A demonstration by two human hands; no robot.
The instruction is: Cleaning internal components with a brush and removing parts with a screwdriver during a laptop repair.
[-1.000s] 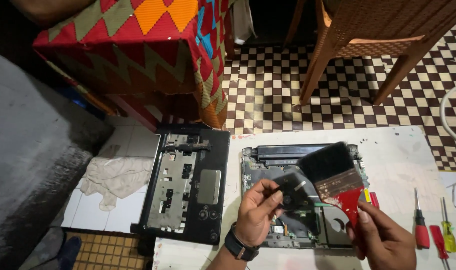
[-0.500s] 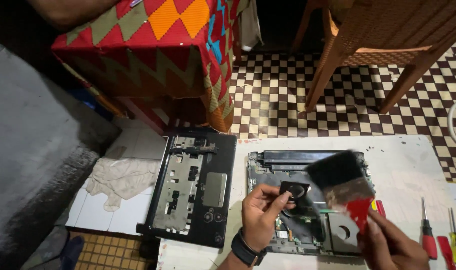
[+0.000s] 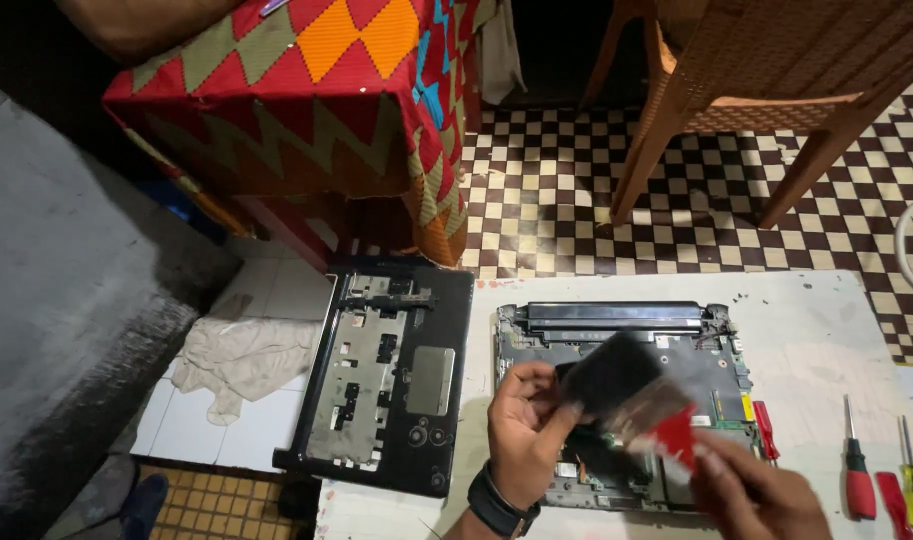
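White worktable (image 3: 826,330), opened laptop (image 3: 626,340), right hand (image 3: 756,495) gripping a blurred paintbrush (image 3: 636,395), left hand (image 3: 521,430) pinching its bristles, screwdrivers (image 3: 856,470) nearby.

The cloth (image 3: 306,90) on the table has red, orange and olive zigzag triangles. The floor (image 3: 566,190) is a brown and cream checkerboard. The paintbrush (image 3: 636,395) has black bristles and a red handle. One screwdriver (image 3: 856,470) is red, another screwdriver (image 3: 911,475) yellow. The rag (image 3: 241,360) is off-white.
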